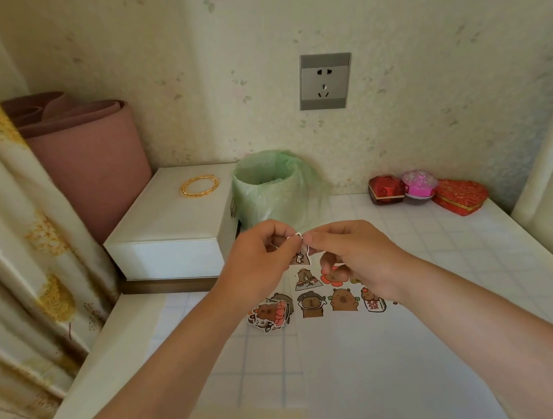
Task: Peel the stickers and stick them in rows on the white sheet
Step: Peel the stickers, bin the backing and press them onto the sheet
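Note:
Both my hands are raised over the table, pinching one small sticker between them. My left hand grips its left side and my right hand holds its right edge, where a white curl of backing sticks up. Below them lies the white sheet. On it are capybara stickers side by side, and more stickers above them, partly hidden by my right hand. A loose pile of unpeeled stickers lies at the sheet's left edge.
A small bin lined with a green bag stands just behind my hands. A white box with a gold bracelet is at the left, a pink rolled mat behind it. Red and pink gift boxes sit at the back right.

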### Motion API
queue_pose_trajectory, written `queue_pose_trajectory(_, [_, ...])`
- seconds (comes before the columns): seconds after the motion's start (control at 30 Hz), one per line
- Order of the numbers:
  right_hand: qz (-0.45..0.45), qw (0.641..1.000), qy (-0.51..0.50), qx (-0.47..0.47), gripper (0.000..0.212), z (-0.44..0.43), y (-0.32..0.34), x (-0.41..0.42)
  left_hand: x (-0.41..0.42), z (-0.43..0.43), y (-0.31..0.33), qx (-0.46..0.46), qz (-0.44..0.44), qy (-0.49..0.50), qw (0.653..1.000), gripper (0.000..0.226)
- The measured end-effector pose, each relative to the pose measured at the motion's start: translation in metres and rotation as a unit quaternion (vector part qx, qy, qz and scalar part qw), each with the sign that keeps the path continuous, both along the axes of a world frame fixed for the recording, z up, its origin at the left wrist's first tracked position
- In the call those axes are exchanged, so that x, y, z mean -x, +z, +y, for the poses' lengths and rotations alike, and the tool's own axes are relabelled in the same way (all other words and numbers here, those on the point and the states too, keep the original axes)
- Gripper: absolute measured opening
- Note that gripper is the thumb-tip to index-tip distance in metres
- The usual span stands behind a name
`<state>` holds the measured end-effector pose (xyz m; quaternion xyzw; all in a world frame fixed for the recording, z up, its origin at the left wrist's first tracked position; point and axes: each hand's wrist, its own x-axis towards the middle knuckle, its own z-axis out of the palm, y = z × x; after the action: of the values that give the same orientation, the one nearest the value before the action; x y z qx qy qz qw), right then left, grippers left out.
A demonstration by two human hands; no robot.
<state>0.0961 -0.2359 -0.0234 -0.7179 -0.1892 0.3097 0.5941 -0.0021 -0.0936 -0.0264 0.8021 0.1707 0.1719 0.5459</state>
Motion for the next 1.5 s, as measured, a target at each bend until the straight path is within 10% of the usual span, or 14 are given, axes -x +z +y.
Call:
queue_pose_trajectory(0.2, [-0.125, 0.991, -0.019, 0.041, 0.017, 0.001, 0.004, 0.005, -0.001, -0.002, 0.0, -0.007, -0.003, 0.008, 1.0, 0.006])
queue_pose_trajectory(0.5, [0.049, 0.998, 0.029, -0.017, 0.02, -0.004, 0.003, -0.006, 0.0, -0.005, 0.008, 0.032, -0.02, -0.001, 0.999, 0.007])
queue_pose_trajectory(1.5, [-0.212, 0.977, -0.016, 0.032, 0.024, -0.004, 0.012, 0.011, 0.001, -0.011, 0.008, 0.01, -0.063, 0.0, 0.998, 0.006])
